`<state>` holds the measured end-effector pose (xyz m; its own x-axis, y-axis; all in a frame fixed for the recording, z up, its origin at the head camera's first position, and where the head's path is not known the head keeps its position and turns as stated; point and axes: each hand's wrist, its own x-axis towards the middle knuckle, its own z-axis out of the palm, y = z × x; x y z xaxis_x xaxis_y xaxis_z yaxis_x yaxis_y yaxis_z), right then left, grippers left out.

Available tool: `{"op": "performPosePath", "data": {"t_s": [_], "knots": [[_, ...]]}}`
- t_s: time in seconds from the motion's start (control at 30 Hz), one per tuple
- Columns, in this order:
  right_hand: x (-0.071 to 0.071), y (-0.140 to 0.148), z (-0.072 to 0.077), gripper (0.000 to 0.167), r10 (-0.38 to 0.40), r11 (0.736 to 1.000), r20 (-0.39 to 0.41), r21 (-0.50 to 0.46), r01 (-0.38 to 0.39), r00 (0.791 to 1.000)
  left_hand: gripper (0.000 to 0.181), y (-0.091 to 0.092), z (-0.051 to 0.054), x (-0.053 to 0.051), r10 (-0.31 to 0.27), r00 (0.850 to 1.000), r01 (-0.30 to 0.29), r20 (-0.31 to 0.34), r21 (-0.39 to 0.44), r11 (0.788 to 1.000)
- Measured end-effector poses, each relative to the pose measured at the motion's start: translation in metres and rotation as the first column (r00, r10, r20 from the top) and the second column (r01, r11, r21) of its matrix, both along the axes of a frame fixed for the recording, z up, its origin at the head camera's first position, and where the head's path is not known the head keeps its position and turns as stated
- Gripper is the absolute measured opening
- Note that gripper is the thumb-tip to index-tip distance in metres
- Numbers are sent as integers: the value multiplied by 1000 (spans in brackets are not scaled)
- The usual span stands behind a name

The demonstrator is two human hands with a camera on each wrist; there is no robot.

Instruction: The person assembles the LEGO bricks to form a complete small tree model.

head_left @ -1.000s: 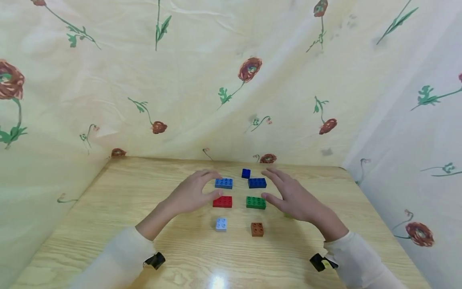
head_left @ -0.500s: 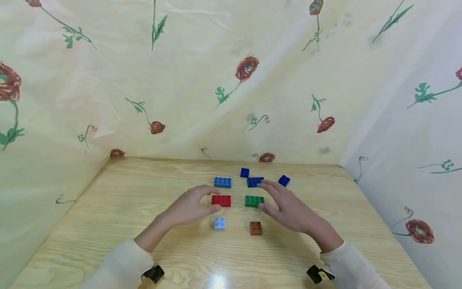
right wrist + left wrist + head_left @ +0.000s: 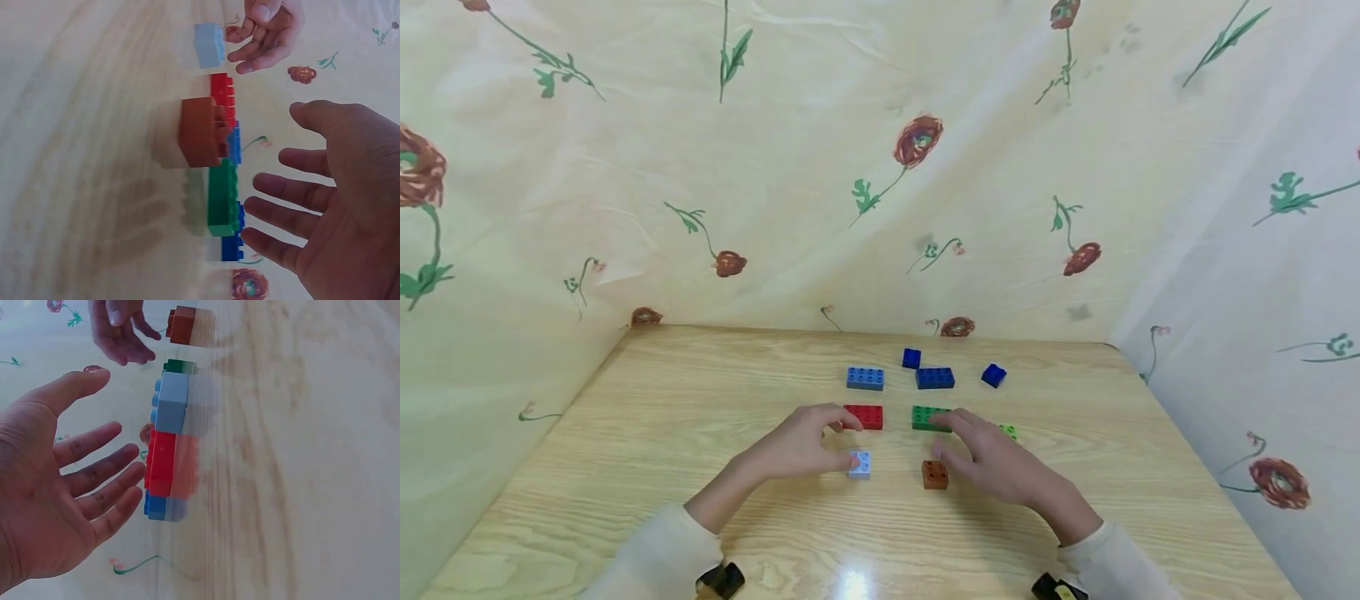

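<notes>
My left hand (image 3: pixel 797 443) hovers with parted, relaxed fingers beside a light blue toy brick (image 3: pixel 862 472) and a red brick (image 3: pixel 871 418). Its thumb overlaps the light blue brick in the head view, but the left wrist view shows space between them. On the other side, my right hand (image 3: pixel 1003 467) hangs over the table near a brown brick (image 3: pixel 935 477) and a green brick (image 3: pixel 921 417), partly covering the green one in the head view. Both palms hold nothing; the right wrist view shows the right fingers (image 3: pixel 290 190) spread apart from the bricks.
Behind them lie a medium blue brick (image 3: pixel 865 379), a long dark blue brick (image 3: pixel 935 379) and two small dark blue bricks, one at the back (image 3: pixel 912 358), one rightward (image 3: pixel 993 376). A lime green brick (image 3: pixel 1009 432) is partly hidden behind my right hand. Flowered cloth (image 3: pixel 820 167) borders the wooden table (image 3: pixel 662 400).
Both hands have drawn back toward me, from the rear bricks to the front ones. The right small dark blue brick has come into sight. The bricks stay where they were.
</notes>
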<state>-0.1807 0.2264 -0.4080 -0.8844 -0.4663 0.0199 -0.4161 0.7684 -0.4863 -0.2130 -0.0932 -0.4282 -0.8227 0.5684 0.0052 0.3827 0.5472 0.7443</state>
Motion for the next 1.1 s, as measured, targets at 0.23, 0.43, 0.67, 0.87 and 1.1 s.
{"op": "performPosePath", "data": {"t_s": [0.23,0.43,0.67,0.87,1.1], "knots": [[1,-1,-14,38,31,999,64,-28,-29,997,45,-1,-13,-2,-51,998,50,43,28,998],[1,-3,-19,32,47,999,53,-11,-46,997,44,-1,-19,-2,-52,997,49,59,43,998],[1,0,-23,31,78,997,8,3,-78,997,41,-1,-23,-1,-45,997,43,68,35,998],[3,4,-26,32,75,997,7,8,-75,997,34,-2,-26,-1,-44,997,41,58,49,998],[1,7,-28,32,61,998,34,-17,-61,998,29,0,-30,-2,-22,998,19,53,56,998]]}}
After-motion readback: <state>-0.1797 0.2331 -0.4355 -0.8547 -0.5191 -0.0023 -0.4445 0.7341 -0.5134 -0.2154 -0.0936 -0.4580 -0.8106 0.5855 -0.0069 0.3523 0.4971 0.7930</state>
